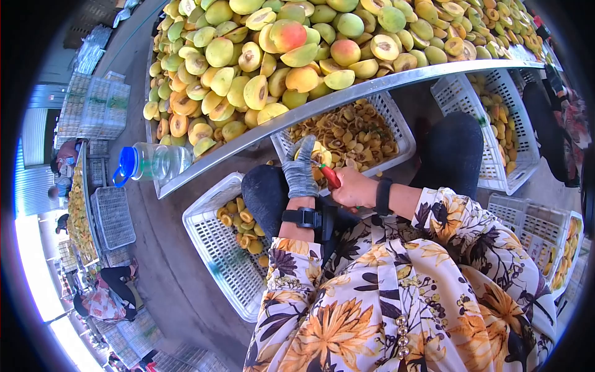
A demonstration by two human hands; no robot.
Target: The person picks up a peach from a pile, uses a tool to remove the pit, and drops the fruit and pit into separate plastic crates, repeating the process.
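My left hand (300, 170), in a grey glove, holds a yellow fruit half (320, 155) with its fingers wrapped round it. My bare right hand (354, 187) is closed on the red handle of a small tool (330, 177), whose tip points at the fruit. Both hands are close together above my lap. Just beyond them, a white crate (406, 146) holds many small brownish-yellow pieces. Another white crate (214, 263) at my left holds yellow fruit halves.
A metal-edged table (248, 140) heaped with whole and halved fruit crosses in front. A blue-lidded clear bottle (162, 162) lies at its left corner. More crates (458, 99) stand at the right. People (108, 301) sit at the far left.
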